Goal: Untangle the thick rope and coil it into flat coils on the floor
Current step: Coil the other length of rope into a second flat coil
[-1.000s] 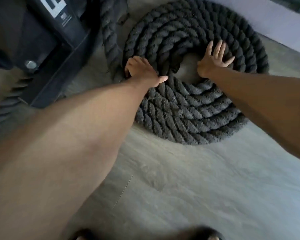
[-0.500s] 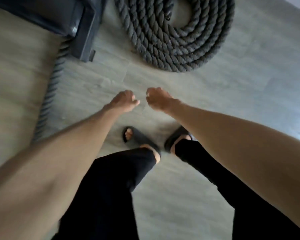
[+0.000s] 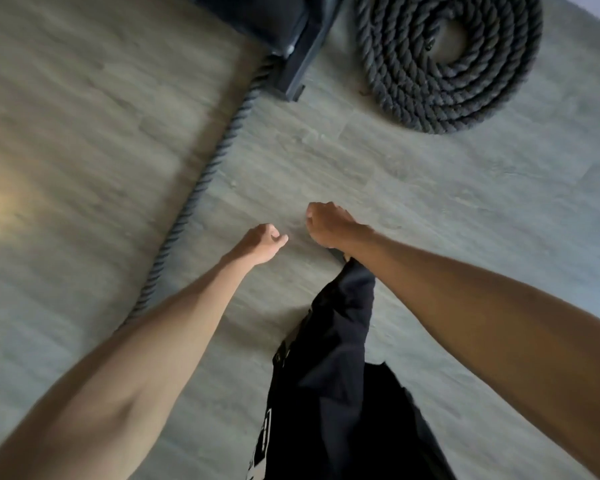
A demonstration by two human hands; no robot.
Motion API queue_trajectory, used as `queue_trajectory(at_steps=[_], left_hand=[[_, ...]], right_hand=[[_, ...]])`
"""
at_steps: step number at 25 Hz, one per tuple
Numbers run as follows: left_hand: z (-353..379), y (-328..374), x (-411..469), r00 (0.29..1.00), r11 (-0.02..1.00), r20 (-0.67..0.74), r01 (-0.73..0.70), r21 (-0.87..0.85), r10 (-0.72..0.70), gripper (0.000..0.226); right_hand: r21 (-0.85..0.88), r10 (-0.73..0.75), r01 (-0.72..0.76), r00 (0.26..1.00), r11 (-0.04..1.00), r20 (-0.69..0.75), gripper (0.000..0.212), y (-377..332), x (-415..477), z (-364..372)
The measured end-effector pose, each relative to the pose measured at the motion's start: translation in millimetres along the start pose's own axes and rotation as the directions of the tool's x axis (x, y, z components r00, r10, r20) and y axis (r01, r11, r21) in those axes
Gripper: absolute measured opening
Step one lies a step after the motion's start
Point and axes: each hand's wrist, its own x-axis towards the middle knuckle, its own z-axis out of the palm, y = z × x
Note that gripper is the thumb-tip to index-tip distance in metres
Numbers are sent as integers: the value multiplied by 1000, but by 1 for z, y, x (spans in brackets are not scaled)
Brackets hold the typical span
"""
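Rope tail [image 3: 201, 188] runs near-to-far, left of left hand [image 3: 260, 242], the nearer; right hand [image 3: 329, 225] further off. Both hands' fingers curled together, empty. Coil [image 3: 447, 60] far right.

Gym: battle rope [image 3: 447, 64], black machine base [image 3: 291, 39]

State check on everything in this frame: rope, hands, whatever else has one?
Rope coil: flat spiral on the floor, untouched.
Loose rope length: straight, uncoiled, running under the dark equipment base.
Left hand: loosely curled, empty.
Right hand: loosely curled, empty.
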Motion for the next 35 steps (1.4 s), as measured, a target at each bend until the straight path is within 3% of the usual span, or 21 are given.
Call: queue_trajectory(at_steps=[3,6,8,12,14,16,20,24,28,31,35], left_hand=[[6,-64,-23,993,998,-112,-32,-54,26,31],[29,-128,-72,994,988,-101,-45,-150,30,31],[46,-180,-118,994,957,-108,0,-290,-32,41],[77,-282,-236,984,881,-86,100,-463,-157,29],[93,-338,-293,971,828,-70,158,-537,-230,33],[110,-395,-332,942,712,-70,197,-674,-327,34],[155,-520,-393,910,460,-15,196,-866,-415,34],[189,-651,-456,907,376,-1,174,-910,-420,37],[229,-782,-528,768,112,25,125,-986,-639,40],[254,-864,-579,670,-86,97,49,-995,-736,43],[310,-929,-633,586,-247,199,-3,-969,-785,39]], right_hand=[[24,22,-20,995,1000,-93,31,-38,-15,42],[60,58,-51,990,997,-126,30,-66,-63,118],[13,23,-24,1000,1000,6,29,-89,-109,170],[-110,-2,15,993,994,118,30,-165,-185,240],[-207,-67,104,981,973,180,30,-217,-221,278],[-318,-155,235,954,918,257,31,-268,-248,313],[-527,-215,418,889,740,403,27,-382,-285,383],[-612,-301,534,842,583,448,32,-499,-316,481],[-671,-300,697,716,255,630,33,-604,-347,610],[-681,-277,731,661,28,698,33,-664,-366,698],[-621,-196,768,592,-158,782,28,-723,-397,817]])
